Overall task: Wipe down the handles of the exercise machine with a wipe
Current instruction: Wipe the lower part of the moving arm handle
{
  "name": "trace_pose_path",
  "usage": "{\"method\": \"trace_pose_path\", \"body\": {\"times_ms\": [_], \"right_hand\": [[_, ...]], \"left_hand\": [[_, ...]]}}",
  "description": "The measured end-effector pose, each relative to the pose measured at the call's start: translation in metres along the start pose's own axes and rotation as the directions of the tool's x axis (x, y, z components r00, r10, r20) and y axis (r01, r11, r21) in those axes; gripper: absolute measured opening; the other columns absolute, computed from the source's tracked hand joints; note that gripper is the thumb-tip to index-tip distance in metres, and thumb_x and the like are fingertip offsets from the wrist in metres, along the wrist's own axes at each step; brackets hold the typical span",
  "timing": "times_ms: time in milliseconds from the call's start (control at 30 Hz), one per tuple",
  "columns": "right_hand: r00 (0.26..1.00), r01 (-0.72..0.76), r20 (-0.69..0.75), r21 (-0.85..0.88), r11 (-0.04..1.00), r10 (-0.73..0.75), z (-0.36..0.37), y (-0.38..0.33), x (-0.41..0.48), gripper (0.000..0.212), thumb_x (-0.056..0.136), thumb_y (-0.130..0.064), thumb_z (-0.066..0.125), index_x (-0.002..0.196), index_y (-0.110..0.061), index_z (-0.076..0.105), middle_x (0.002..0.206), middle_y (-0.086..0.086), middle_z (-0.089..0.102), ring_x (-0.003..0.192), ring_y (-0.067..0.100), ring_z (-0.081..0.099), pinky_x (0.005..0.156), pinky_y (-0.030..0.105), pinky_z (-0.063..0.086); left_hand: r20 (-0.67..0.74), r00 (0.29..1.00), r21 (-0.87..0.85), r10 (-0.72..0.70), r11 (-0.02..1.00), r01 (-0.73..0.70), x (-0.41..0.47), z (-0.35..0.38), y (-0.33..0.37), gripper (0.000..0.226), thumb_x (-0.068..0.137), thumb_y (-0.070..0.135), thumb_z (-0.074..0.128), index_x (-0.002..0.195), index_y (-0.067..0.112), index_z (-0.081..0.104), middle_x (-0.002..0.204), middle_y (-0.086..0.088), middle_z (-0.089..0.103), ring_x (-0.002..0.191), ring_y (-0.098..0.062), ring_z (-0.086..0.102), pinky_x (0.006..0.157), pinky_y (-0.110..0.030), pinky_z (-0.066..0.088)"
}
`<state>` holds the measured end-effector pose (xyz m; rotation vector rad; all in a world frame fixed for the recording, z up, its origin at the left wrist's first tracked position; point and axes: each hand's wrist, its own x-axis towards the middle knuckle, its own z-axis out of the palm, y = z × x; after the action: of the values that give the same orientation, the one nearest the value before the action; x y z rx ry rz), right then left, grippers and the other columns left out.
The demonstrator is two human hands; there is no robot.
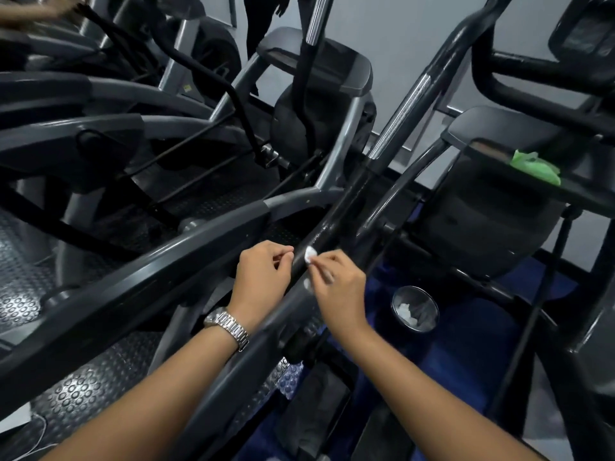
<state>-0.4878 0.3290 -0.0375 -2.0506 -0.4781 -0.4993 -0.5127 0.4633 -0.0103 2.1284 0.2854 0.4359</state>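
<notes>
Only 1 wipe [311, 253], pinched by right hand [336, 287], touches 1 handle [334, 222].

The wipe [310, 253] is white, the handle [332, 224] black with a ribbed silver grip [404, 111], the packet [535, 166] at two o'clock green, the mat [76, 404] at eight grey with rings, and the floor [466, 354] at five blue.
</notes>
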Motion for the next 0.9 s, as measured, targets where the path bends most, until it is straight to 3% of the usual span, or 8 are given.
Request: {"method": "trace_pose_path", "body": {"times_ms": [100,233,433,600,767,900], "right_hand": [[0.99,-0.103,-0.097,0.03,0.994,0.106,0.001,0.01,0.013,0.011,0.082,0.0,0.069,0.087,-0.006,0.075,0.079,0.001,0.065,0.07,0.011,0.062,0.066,0.027,0.053],[0.995,-0.085,-0.042,0.066,0.994,0.088,0.002,0.003,0.003,0.009,0.081,-0.001,0.071,0.088,-0.005,0.075,0.081,-0.001,0.063,0.072,0.006,0.06,0.066,0.014,0.048],[0.975,-0.154,-0.152,0.053,0.987,0.16,0.002,0.021,0.035,0.005,0.084,-0.005,0.07,0.087,-0.005,0.075,0.083,0.0,0.063,0.075,0.013,0.064,0.069,0.026,0.054],[0.998,-0.063,-0.023,0.057,0.996,0.065,-0.002,0.01,0.016,0.011,0.081,0.001,0.072,0.089,-0.006,0.075,0.083,-0.001,0.064,0.075,0.007,0.063,0.069,0.018,0.053],[0.981,-0.11,-0.162,-0.008,0.994,0.107,-0.002,0.025,0.046,0.007,0.081,0.0,0.072,0.083,-0.006,0.075,0.078,0.001,0.064,0.071,0.008,0.061,0.068,0.021,0.051],[1.0,-0.014,-0.024,-0.034,0.999,0.013,-0.003,0.01,0.024,0.008,0.081,0.0,0.072,0.086,-0.005,0.075,0.08,0.001,0.063,0.072,0.008,0.062,0.069,0.017,0.051]], "left_hand": [[-0.012,1.0,0.009,-0.015,1.0,0.015,-0.001,0.002,0.002,0.016,0.089,0.015,0.061,0.098,0.012,0.074,0.095,0.005,0.07,0.087,-0.003,0.063,0.084,-0.021,0.053],[0.001,1.0,-0.003,-0.008,1.0,0.008,0.001,0.004,0.0,0.015,0.087,0.014,0.063,0.097,0.012,0.074,0.094,0.005,0.07,0.087,-0.001,0.064,0.083,-0.021,0.054],[0.016,0.999,-0.02,0.035,0.999,-0.035,0.001,0.005,-0.001,0.014,0.087,0.012,0.064,0.098,0.01,0.073,0.094,0.005,0.069,0.087,-0.001,0.064,0.082,-0.018,0.053],[0.025,0.998,-0.038,0.052,0.998,-0.051,0.003,0.005,-0.005,0.015,0.086,0.011,0.066,0.098,0.009,0.073,0.093,0.006,0.068,0.086,-0.001,0.065,0.082,-0.016,0.053],[0.039,0.999,-0.102,0.02,0.995,-0.016,0.005,0.003,-0.005,0.015,0.086,0.011,0.066,0.098,0.01,0.074,0.093,0.01,0.068,0.087,0.001,0.064,0.083,-0.014,0.052],[0.043,0.999,-0.126,0.005,0.992,0.0,0.004,0.003,-0.004,0.015,0.086,0.011,0.066,0.1,0.011,0.073,0.093,0.012,0.066,0.087,0.004,0.063,0.084,-0.014,0.051]]}}
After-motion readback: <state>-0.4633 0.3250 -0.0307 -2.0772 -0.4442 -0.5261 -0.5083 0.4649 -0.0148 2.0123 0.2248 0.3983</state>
